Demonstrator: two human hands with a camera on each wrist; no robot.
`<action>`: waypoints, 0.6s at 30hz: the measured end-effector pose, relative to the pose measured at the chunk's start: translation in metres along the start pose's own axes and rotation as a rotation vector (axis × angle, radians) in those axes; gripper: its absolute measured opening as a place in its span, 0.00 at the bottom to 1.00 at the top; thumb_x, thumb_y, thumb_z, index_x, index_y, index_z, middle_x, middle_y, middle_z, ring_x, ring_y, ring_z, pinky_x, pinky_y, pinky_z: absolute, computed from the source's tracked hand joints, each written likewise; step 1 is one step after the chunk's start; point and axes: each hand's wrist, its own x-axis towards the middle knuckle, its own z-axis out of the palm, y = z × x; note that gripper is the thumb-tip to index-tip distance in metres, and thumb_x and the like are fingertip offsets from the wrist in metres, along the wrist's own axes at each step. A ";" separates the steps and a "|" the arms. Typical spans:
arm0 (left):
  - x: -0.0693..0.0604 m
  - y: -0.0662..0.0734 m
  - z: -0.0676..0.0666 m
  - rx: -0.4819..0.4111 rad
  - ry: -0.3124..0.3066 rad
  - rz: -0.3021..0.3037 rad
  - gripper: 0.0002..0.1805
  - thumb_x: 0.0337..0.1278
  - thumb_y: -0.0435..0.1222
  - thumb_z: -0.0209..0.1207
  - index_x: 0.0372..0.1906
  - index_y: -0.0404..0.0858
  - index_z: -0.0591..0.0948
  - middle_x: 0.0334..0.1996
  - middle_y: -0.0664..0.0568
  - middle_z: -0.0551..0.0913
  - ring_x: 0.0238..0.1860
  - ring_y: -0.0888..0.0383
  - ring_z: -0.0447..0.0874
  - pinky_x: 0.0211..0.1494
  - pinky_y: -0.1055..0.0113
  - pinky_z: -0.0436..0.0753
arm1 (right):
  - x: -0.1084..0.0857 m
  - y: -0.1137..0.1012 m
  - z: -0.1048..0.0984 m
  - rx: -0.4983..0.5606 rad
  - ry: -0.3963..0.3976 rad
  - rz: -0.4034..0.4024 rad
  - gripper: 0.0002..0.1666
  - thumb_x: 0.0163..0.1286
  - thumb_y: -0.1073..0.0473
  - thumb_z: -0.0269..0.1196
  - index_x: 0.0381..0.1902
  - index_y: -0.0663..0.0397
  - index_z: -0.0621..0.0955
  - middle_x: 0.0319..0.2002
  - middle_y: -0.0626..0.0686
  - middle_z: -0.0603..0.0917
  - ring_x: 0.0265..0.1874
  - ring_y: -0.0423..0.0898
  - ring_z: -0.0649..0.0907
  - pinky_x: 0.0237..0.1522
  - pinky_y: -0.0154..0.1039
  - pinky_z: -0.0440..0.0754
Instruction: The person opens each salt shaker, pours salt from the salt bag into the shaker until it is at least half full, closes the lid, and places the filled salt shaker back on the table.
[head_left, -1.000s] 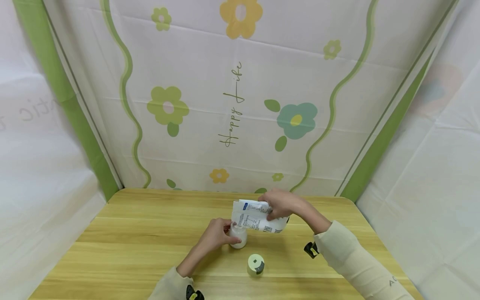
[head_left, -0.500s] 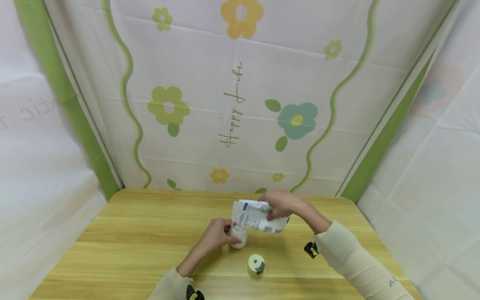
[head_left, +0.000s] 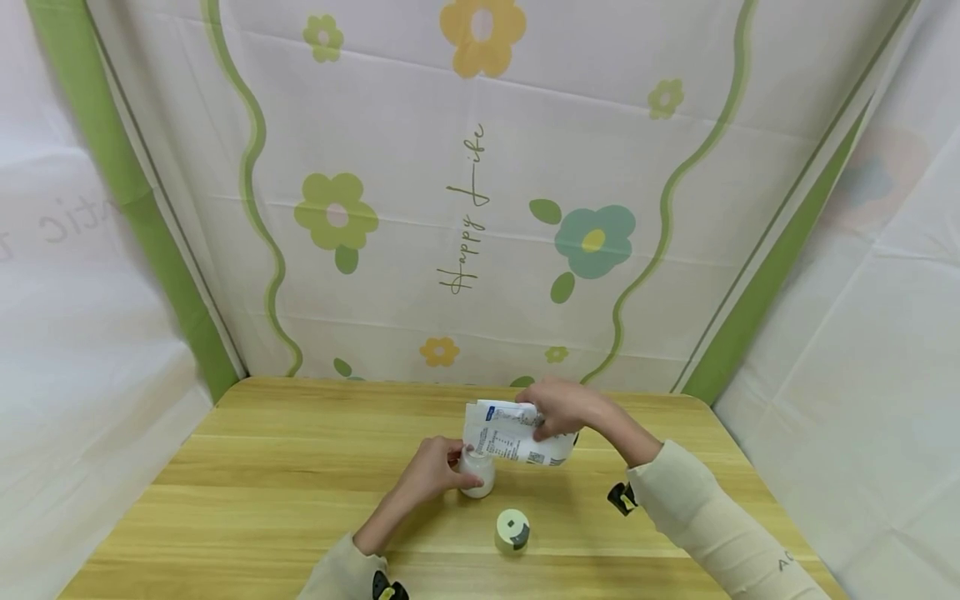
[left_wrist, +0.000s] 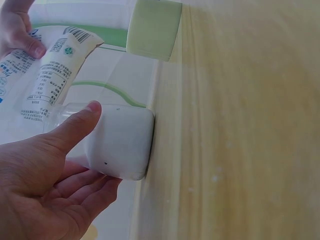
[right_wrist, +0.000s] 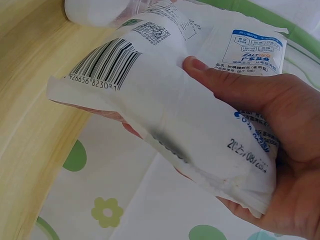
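My left hand [head_left: 429, 468] grips a small clear jar [left_wrist: 122, 142] with white contents, thumb on one side and fingers on the other. The jar stands on the wooden table. In my right hand [head_left: 562, 407] is a white printed salt bag [right_wrist: 165, 100], tilted with its end at the jar's mouth. Barcode and blue lettering show on the bag in the right wrist view. Whether salt is flowing cannot be made out. A pale green round lid-like piece [head_left: 512, 531] with a dark patch sits on the table, nearer than the jar and apart from both hands.
The wooden table [head_left: 262, 483] reaches to a white fabric wall [head_left: 405, 275] printed with flowers behind it. More white fabric hangs at the left and right sides. Wood surface extends on both sides of the hands.
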 end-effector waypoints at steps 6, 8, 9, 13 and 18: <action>0.001 -0.001 0.001 -0.001 0.000 -0.003 0.22 0.43 0.40 0.78 0.46 0.37 0.87 0.40 0.50 0.90 0.37 0.63 0.82 0.38 0.73 0.81 | 0.001 -0.001 -0.001 -0.006 -0.005 0.009 0.18 0.55 0.67 0.74 0.45 0.55 0.84 0.36 0.51 0.88 0.29 0.41 0.85 0.30 0.34 0.85; 0.001 -0.001 0.001 0.000 0.000 -0.001 0.22 0.43 0.40 0.78 0.45 0.37 0.87 0.40 0.50 0.90 0.36 0.63 0.82 0.38 0.73 0.81 | 0.000 -0.001 -0.001 -0.005 -0.008 0.011 0.18 0.55 0.68 0.74 0.45 0.55 0.84 0.36 0.51 0.88 0.29 0.41 0.85 0.30 0.34 0.85; 0.001 -0.002 0.002 0.000 0.000 0.001 0.22 0.43 0.40 0.78 0.45 0.37 0.87 0.39 0.50 0.90 0.36 0.63 0.82 0.38 0.73 0.81 | 0.000 -0.001 -0.001 -0.004 -0.009 0.011 0.18 0.55 0.68 0.74 0.44 0.55 0.84 0.36 0.51 0.88 0.29 0.41 0.85 0.30 0.34 0.85; 0.002 -0.003 0.002 0.000 0.001 0.004 0.21 0.43 0.40 0.78 0.45 0.37 0.87 0.39 0.50 0.90 0.35 0.63 0.81 0.37 0.73 0.81 | 0.001 -0.002 -0.001 -0.002 -0.012 0.015 0.18 0.55 0.68 0.74 0.44 0.55 0.85 0.36 0.51 0.88 0.29 0.41 0.85 0.30 0.35 0.86; 0.001 -0.003 0.001 0.002 0.003 0.005 0.21 0.43 0.40 0.77 0.45 0.37 0.87 0.39 0.50 0.90 0.35 0.63 0.81 0.37 0.74 0.81 | 0.002 -0.002 -0.001 -0.006 -0.016 0.013 0.18 0.56 0.68 0.74 0.44 0.55 0.85 0.36 0.50 0.88 0.29 0.41 0.85 0.30 0.34 0.85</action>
